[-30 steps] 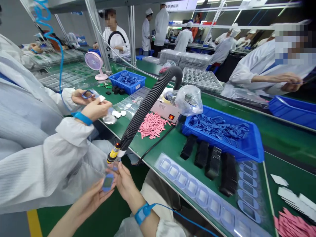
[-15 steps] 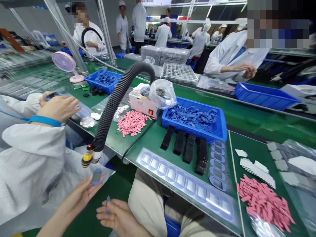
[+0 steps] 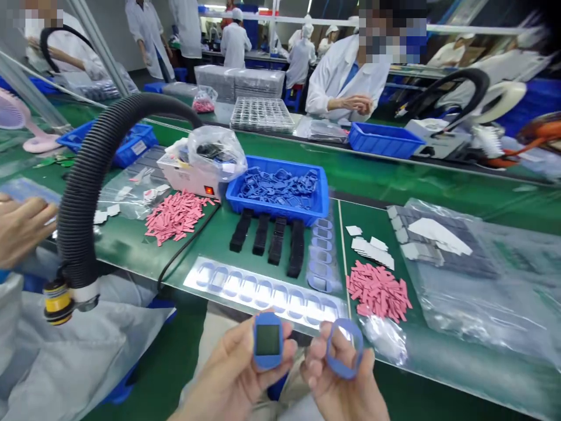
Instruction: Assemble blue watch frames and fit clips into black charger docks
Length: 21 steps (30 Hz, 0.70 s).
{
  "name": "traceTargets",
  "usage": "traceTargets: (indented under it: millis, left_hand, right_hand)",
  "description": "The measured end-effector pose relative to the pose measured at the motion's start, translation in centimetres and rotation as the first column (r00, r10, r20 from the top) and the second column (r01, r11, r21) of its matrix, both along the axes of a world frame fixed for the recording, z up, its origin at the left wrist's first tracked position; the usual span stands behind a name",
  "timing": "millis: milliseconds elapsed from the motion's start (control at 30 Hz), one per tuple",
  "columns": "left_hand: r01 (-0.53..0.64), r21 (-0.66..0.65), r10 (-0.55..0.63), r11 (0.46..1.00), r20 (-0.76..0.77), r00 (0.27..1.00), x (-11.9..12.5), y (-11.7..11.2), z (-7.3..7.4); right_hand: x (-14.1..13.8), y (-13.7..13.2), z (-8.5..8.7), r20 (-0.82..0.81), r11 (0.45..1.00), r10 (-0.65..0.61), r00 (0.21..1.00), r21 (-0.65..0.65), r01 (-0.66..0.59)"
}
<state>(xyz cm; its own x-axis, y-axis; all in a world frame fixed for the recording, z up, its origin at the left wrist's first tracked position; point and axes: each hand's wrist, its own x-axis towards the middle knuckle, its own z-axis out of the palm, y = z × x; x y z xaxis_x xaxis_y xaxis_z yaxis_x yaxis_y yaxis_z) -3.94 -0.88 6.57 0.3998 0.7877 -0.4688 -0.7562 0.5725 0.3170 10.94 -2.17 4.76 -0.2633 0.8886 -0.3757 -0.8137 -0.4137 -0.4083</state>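
My left hand [image 3: 232, 377] pinches a small blue-framed part with a dark screen [image 3: 267, 340], held face up near the table's front edge. Just to its right, my right hand [image 3: 339, 380] holds an empty blue rubber ring frame [image 3: 345, 348]; the two parts are apart. Both hands hover in front of a clear strip of blue frames [image 3: 263, 289] lying along the green table [image 3: 438, 181]. A black corrugated hose with a yellow nozzle [image 3: 59, 301] hangs at the left, away from my hands.
A blue bin of blue frames [image 3: 280, 190], rows of black parts [image 3: 272, 240], two pink strip piles [image 3: 379, 290], white pads [image 3: 372, 248] and bagged trays [image 3: 451, 251] lie on the table. A neighbour's hand [image 3: 21, 225] works at left; other people stand behind.
My view swung right along the table. My hands came away from the hose nozzle and rose in front of me; the right hand now holds a blue ring frame beside the screen part.
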Motion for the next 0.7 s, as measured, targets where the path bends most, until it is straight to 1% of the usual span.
traceTargets:
  millis: [33,100,167,233,300,433,533,600,700]
  left_hand:
    - [0.04,0.018,-0.041,0.999,0.055,0.998,1.2,0.0,0.2]
    - [0.106,0.061,-0.114,0.992,0.145,0.983,3.2,0.0,0.3]
    - [0.137,0.099,-0.155,0.986,0.204,0.967,4.7,-0.1,0.4]
    - [0.143,0.123,-0.169,0.982,0.233,0.958,5.6,-0.1,0.7]
    - [0.141,0.138,-0.171,0.98,0.233,0.957,6.3,-0.1,1.1]
    - [0.135,0.132,-0.16,0.982,0.208,0.965,7.2,-0.2,1.9]
    - [0.124,0.1,-0.141,0.987,0.185,0.973,7.7,-0.3,2.1]
    - [0.121,0.081,-0.134,0.989,0.181,0.974,7.9,-0.3,2.2]
    - [0.13,0.041,-0.135,0.991,0.182,0.974,8.2,0.0,2.2]
  right_hand:
    - [0.8,0.2,0.0,-0.005,0.999,-0.036,0.999,-0.015,0.036]
    - [2.2,0.2,-0.4,-0.008,0.998,-0.066,0.998,-0.019,0.066]
    - [3.4,0.0,-1.2,0.018,0.997,-0.066,0.998,0.031,0.066]
    - [4.4,-0.4,-1.9,0.078,0.994,-0.07,0.994,0.089,0.063]
    - [5.1,-0.6,-2.2,0.129,0.992,-0.085,0.988,0.107,0.072]
    - [5.7,-0.8,-1.8,0.181,0.988,-0.153,0.972,0.045,0.147]
    - [6.0,-0.7,-2.0,0.221,0.983,-0.182,0.958,0.078,0.169]
    - [6.3,-0.7,-2.5,0.223,0.98,-0.189,0.956,0.109,0.169]
    - [6.6,-0.6,-3.2,0.178,0.978,-0.195,0.965,0.113,0.176]
